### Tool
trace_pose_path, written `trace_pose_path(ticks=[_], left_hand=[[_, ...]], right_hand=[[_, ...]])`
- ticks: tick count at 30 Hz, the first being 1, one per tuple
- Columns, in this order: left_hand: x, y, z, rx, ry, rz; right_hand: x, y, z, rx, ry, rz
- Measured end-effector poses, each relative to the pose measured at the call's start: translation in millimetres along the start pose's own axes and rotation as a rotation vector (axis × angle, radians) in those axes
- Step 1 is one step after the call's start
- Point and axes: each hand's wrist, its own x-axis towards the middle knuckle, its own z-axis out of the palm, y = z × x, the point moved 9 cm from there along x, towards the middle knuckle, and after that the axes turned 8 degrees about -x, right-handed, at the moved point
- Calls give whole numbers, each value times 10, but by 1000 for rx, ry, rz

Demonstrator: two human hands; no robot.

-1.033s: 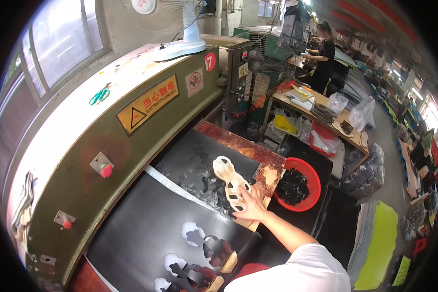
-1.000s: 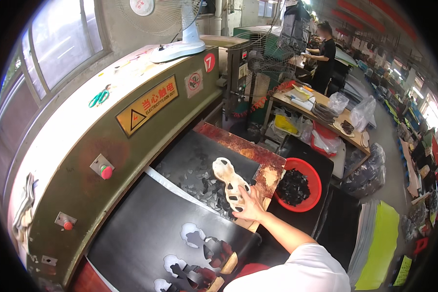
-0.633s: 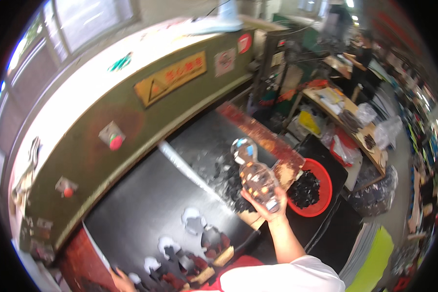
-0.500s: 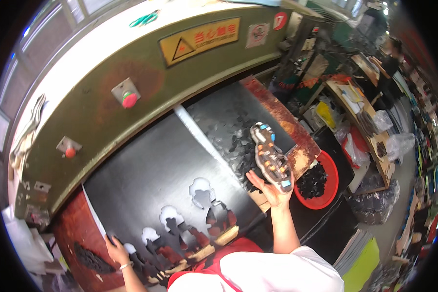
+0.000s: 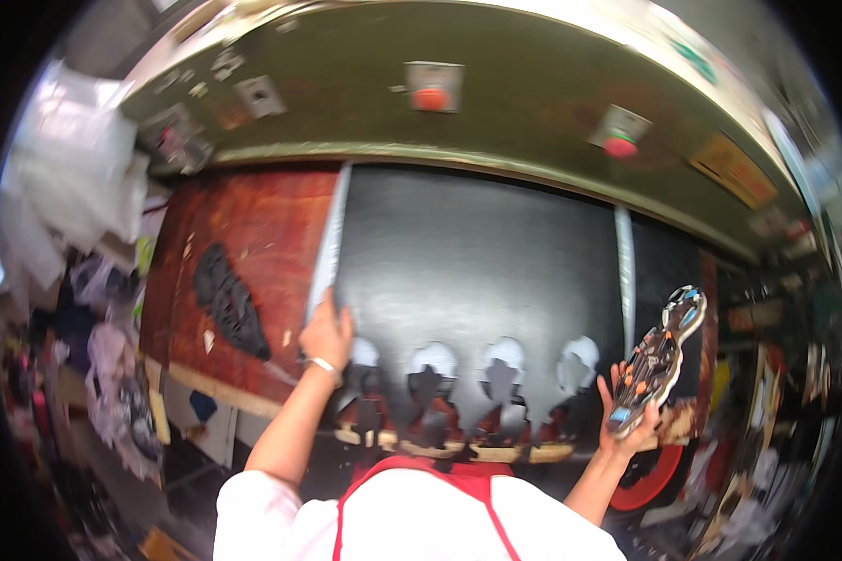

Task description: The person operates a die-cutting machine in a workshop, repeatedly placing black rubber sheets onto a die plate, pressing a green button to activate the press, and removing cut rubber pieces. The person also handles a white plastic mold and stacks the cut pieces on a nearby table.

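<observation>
My right hand (image 5: 630, 426) grips a shoe-sole-shaped cutting die (image 5: 657, 363) by its near end. The die has a metal rim with orange and blue pads inside and is held up, tilted, over the right edge of a large black sheet (image 5: 477, 252). At the sheet's left edge, beside a pale strip (image 5: 331, 238), my left hand (image 5: 328, 335) appears closed on the border; the fingers under it are hidden. Sole-shaped cut-outs run along the sheet's near edge, showing pale and reddish surfaces beneath. A black patterned sole-shaped piece (image 5: 230, 301) lies on the reddish board (image 5: 281, 220) to the left.
A green machine beam (image 5: 524, 47) with a red button (image 5: 430, 99) and a pinkish-red button (image 5: 619, 147) spans the far side. A red basin (image 5: 647, 484) sits low at the right. Clear plastic bags (image 5: 75, 154) hang at the far left.
My view has swung left, bringing the whole reddish board into sight. The die stays in my right hand near the sheet's right side. My left hand remains at the left edge.
</observation>
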Motion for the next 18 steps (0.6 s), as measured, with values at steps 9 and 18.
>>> trace_pose_path(ticks=[9,18], left_hand=[[10,113,-54,-157,26,87],[311,149,92,-232,-18,47]], right_hand=[[122,1451,2529,-851,-459,-156],[72,2154,3353,-1642,-558,-700]])
